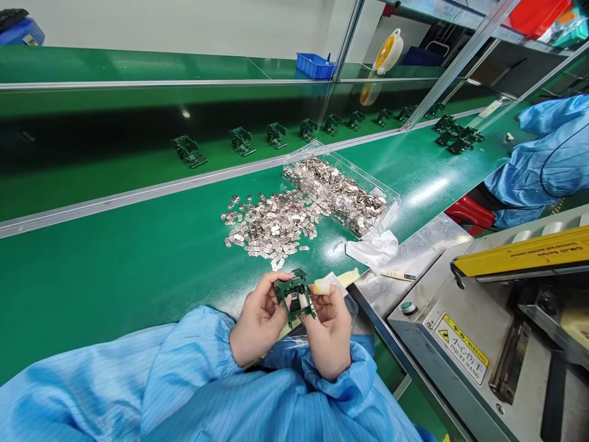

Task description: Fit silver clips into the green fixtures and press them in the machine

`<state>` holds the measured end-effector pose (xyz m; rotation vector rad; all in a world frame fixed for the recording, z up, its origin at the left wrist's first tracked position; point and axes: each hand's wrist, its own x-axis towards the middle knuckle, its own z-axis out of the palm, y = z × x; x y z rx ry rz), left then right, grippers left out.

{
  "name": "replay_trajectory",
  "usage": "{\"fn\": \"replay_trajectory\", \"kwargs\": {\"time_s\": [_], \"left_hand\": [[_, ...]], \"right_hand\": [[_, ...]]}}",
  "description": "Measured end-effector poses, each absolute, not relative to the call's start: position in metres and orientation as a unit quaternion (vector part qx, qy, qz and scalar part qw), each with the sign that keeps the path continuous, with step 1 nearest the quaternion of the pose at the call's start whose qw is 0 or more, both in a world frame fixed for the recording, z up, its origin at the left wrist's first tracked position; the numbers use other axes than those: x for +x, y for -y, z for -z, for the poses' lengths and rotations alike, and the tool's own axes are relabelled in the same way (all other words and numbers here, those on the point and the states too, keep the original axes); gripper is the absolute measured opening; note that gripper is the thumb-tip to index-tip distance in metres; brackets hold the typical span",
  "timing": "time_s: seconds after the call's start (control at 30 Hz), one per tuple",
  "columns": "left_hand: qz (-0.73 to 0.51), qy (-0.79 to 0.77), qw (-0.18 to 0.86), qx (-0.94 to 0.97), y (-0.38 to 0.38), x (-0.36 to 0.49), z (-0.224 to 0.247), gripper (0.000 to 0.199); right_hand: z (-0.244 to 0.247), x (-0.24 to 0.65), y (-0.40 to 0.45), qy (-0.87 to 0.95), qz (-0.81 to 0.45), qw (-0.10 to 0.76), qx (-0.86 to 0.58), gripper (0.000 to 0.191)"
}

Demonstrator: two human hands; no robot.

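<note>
A dark green plastic frame (294, 294) is held up between both hands, just above my lap. My left hand (258, 319) grips its left side with fingers and thumb. On the other side, my right hand (329, 328) has its fingers closed on the frame's right edge; a yellowish cover wraps one fingertip. Beyond the hands, small silvery metal pieces (276, 224) lie in a loose pile on the green table (138, 264). A clear plastic box (389, 215) behind the pile holds many more of them.
Several green frames (242, 141) stand in a row on the strip behind the metal rail (151, 191). A white cloth (373, 250) and a marker (398, 275) lie right of the pile. A machine (442, 319) stands at right; a person in blue (547, 159) sits beyond.
</note>
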<state>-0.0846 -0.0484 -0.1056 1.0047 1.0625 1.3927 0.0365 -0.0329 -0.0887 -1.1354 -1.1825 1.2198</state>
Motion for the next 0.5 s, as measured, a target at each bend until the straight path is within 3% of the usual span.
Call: {"fn": "replay_trajectory", "kwargs": {"time_s": [0.5], "left_hand": [[-0.524,-0.479,0.526,0.469,0.063,-0.078,0.097,0.026]], "right_hand": [[0.091,0.041,0.054,0.393,-0.552,0.561,-0.474,0.019]]}}
